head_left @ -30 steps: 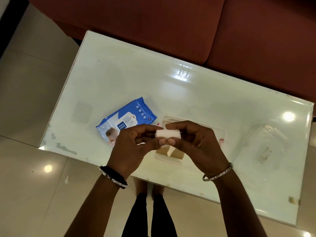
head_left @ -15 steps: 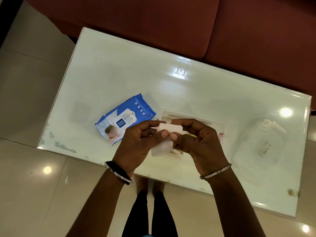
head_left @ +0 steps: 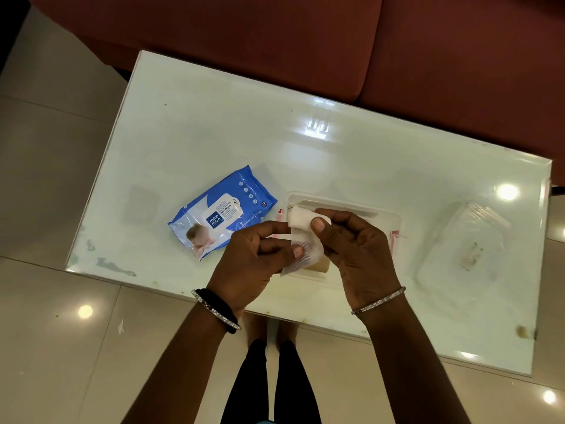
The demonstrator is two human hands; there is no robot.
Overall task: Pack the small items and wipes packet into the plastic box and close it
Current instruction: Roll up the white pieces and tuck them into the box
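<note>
While I look down from my head camera, both my hands hover over the open plastic box (head_left: 394, 220) at the near middle of the glass table (head_left: 214, 133). My right hand (head_left: 357, 252) pinches the gauze roll (head_left: 301, 224) between thumb and fingers, closed around its rolled end. My left hand (head_left: 253, 258) is curled, thumb pressing on the loose tail that hangs down toward me. The roll looks very light, soft and easily crushed or unwound, so I judge it best held by the wound body with the tail tucked against it, not by the trailing strip. Its rolled axis runs roughly left to right; the free length points down toward the near edge of the box. Something tan lies in the box beneath it, mostly hidden. The wipes packet (head_left: 223, 211) lies flat on the table just left of the box, its long axis slanting from near-left to far-right; it looks pliable and slick. The clear lid (head_left: 464, 249) rests well apart at my right.
</note>
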